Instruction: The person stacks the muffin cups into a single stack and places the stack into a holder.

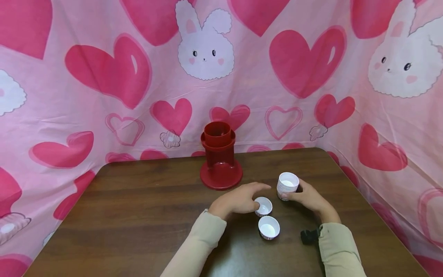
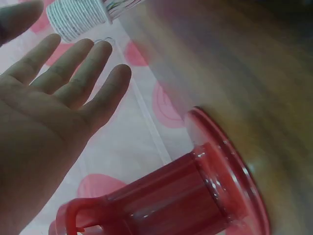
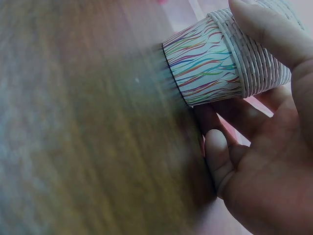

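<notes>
My right hand (image 1: 313,199) holds a nested stack of white paper cups (image 1: 287,182), thumb on the near side and fingers behind. The right wrist view shows wavy coloured lines on the lowest cup (image 3: 203,63) and many rims packed above it, its base at the tabletop. My left hand (image 1: 240,198) is over the table, fingers stretched toward the stack, thumb overlapping the rim of a single paper cup (image 1: 264,207). In the left wrist view the fingers (image 2: 83,66) are spread and apart from one another. A second single cup (image 1: 268,227) stands upright, nearer to me.
A red plastic stand (image 1: 220,175) with a round base and an open tube on top is at the back of the brown wooden table (image 1: 138,215). A pink cloth (image 1: 242,92) with hearts and rabbits hangs behind. A black device (image 1: 309,237) sits by the right sleeve.
</notes>
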`<state>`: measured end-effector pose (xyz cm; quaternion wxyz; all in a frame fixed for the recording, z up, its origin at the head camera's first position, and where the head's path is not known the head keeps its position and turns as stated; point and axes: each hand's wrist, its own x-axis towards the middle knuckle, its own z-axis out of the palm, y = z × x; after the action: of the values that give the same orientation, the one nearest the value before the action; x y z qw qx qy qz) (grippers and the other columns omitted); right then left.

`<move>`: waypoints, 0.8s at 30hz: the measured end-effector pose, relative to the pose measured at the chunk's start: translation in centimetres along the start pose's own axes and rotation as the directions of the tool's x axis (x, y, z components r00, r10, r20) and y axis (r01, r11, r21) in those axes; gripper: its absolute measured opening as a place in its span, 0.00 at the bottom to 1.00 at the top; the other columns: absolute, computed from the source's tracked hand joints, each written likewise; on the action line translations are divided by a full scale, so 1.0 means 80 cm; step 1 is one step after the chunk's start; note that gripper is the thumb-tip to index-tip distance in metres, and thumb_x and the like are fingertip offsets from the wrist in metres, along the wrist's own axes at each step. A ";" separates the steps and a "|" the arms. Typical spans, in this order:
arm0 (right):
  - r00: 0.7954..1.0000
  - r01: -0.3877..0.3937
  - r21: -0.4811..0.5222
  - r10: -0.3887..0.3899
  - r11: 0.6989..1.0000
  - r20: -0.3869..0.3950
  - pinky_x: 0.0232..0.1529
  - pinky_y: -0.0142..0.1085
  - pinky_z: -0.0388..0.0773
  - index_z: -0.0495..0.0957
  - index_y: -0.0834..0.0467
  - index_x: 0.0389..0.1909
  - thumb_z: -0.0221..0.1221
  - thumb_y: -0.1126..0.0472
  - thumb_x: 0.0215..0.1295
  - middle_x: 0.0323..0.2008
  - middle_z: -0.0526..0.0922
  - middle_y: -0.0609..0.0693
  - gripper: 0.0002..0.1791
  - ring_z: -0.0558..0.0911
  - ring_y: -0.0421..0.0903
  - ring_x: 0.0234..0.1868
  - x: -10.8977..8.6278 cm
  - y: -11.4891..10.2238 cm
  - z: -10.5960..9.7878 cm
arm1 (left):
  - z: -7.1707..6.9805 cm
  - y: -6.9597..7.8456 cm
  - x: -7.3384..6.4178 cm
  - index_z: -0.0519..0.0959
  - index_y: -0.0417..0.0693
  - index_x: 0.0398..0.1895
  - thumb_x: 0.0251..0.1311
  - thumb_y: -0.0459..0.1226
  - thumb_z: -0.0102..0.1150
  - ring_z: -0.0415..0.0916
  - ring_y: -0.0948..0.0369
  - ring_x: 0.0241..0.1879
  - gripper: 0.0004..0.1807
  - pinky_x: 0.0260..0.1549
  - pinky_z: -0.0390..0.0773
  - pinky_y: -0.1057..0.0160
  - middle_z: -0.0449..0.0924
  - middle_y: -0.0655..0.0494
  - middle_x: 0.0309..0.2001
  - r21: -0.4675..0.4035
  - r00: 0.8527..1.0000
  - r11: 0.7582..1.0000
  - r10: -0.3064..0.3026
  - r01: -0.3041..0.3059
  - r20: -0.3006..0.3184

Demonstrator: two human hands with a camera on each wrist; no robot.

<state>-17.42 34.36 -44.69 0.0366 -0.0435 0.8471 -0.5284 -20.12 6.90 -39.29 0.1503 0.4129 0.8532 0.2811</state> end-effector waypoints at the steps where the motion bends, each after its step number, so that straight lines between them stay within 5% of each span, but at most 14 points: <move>1: 1.000 -0.003 -0.002 0.003 1.000 -0.003 0.62 0.58 0.67 0.64 0.69 0.68 0.71 0.56 0.60 0.56 0.77 0.64 0.41 0.75 0.60 0.57 0.000 -0.001 0.000 | 0.002 -0.001 -0.004 0.69 0.54 0.73 0.61 0.33 0.60 0.65 0.64 0.67 0.34 0.64 0.66 0.61 0.69 0.61 0.68 -0.002 1.000 1.000 0.009 -0.009 0.004; 10: 1.000 0.005 0.008 -0.005 1.000 0.006 0.61 0.56 0.69 0.63 0.69 0.69 0.71 0.58 0.61 0.56 0.78 0.63 0.41 0.76 0.57 0.56 -0.002 -0.004 0.001 | 0.022 -0.001 -0.013 0.66 0.55 0.75 0.59 0.38 0.68 0.64 0.64 0.67 0.39 0.64 0.66 0.63 0.68 0.58 0.69 0.042 1.000 0.999 -0.004 0.005 -0.009; 24: 1.000 0.017 -0.011 -0.017 1.000 0.005 0.58 0.49 0.71 0.64 0.70 0.68 0.70 0.58 0.62 0.55 0.79 0.62 0.39 0.76 0.55 0.55 0.000 -0.004 0.000 | 0.027 -0.004 -0.011 0.67 0.55 0.74 0.62 0.37 0.65 0.65 0.64 0.67 0.36 0.65 0.64 0.63 0.69 0.59 0.69 0.066 1.000 0.998 -0.011 0.011 -0.005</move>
<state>-17.43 34.23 -44.44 0.0341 -0.0521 0.8494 -0.5241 -18.72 6.81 -41.18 0.1361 0.4125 0.8646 0.2526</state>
